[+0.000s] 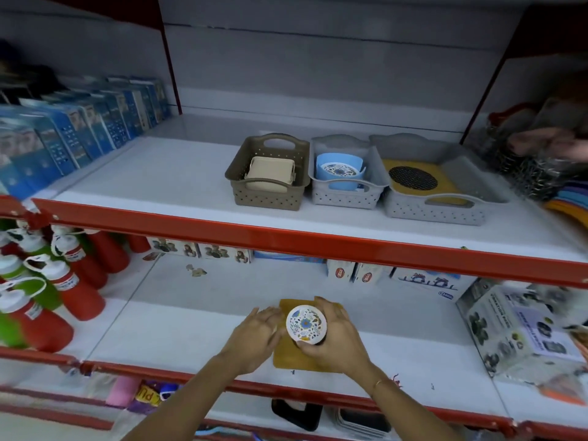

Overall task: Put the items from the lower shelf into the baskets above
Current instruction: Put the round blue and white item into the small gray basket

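Observation:
On the lower shelf a round container with a floral lid (306, 323) stands on a mustard-yellow board (288, 361). My right hand (334, 338) is wrapped around the container from the right. My left hand (254, 338) hovers just left of it, fingers spread, holding nothing. On the upper shelf stand three baskets: a brown basket (237, 173) with a beige box (269, 173), a small grey basket (346, 198) with a blue floral-lid container (339, 171), and a wide grey basket (436, 210) with a yellow board bearing a dark round mesh (413, 178).
Blue boxes (79, 132) line the upper shelf's left side. Red and green bottles (57, 281) crowd the lower shelf at left; printed boxes (515, 329) stand at right and along the back. A red shelf edge (286, 240) runs between the two levels.

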{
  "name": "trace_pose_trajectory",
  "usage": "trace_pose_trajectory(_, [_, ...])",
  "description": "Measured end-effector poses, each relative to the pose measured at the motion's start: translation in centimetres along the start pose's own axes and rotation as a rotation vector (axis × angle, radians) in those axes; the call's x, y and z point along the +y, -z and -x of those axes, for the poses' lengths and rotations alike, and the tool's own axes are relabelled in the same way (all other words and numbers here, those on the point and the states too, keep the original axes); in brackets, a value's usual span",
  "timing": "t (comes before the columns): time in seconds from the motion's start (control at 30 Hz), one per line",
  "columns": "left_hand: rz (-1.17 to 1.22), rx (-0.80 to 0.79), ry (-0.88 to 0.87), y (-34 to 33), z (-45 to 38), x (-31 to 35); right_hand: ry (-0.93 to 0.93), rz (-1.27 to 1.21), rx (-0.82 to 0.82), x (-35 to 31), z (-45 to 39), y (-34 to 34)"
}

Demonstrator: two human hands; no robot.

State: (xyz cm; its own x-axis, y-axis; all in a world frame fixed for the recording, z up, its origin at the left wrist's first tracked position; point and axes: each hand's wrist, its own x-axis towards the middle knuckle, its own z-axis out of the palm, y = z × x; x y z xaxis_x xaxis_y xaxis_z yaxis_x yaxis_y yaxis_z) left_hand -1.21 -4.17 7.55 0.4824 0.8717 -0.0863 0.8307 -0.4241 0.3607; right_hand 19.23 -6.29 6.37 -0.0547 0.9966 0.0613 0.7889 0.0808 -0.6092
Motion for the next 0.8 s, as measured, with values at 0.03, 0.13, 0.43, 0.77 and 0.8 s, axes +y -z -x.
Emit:
trace_pose_trajectory(0.03, [0.015,0.05,-0.019,1.1,0.5,0.4,0.014,-0.015,0.01,-0.8,0.4,1.0])
trace_pose_trajectory(0.13, [-0.006,0.203,-0.138,4.9,2.1,1.7,0.056,-0.049,0.054,-3.5,1.7,4.4])
trace_pose_trajectory(0.43, [0.115,0.725,-0.478,15.3,4.0,4.9,0.238,-0.146,0.248,-10.6,4.2,14.8])
trace_pose_trajectory(0.77, [-0.176,0.711,-0.356,23.6,-3.7,8.1,0.209,-0.148,0.442,-14.6,-4.1,24.0])
trace_pose_trajectory(0.8, [-0.223,0.667,-0.332,24.0,-4.4,8.6,0.184,-0.132,0.448,-14.7,-5.4,24.5])
